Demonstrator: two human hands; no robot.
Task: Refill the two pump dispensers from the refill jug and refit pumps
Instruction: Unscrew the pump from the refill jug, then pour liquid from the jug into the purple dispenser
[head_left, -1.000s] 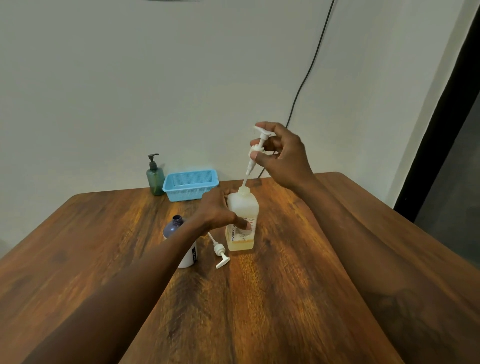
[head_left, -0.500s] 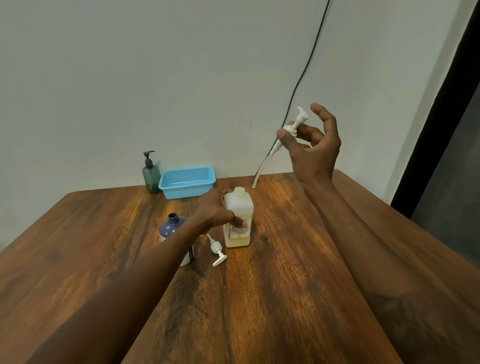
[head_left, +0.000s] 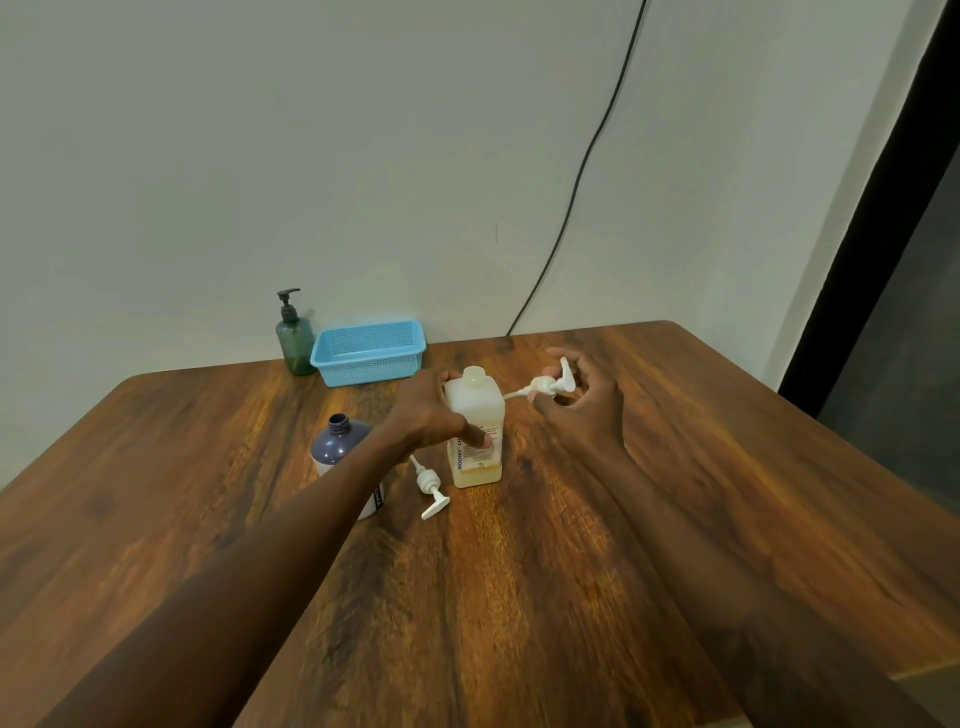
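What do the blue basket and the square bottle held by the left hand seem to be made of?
Blue basket: looks like moulded plastic, matte, with fine perforated mesh walls. Square bottle: likely translucent, milky plastic, since yellowish liquid shows through low near its base; a printed label on its front, steadied by the left hand.

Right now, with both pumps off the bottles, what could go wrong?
1. The white bottle and the dark bottle both stand uncapped; a knock from a forearm could spill them.
2. The pump in the right hand has a tube that may drip onto the table.
3. The other pump lies close by the left arm and could get swept away.
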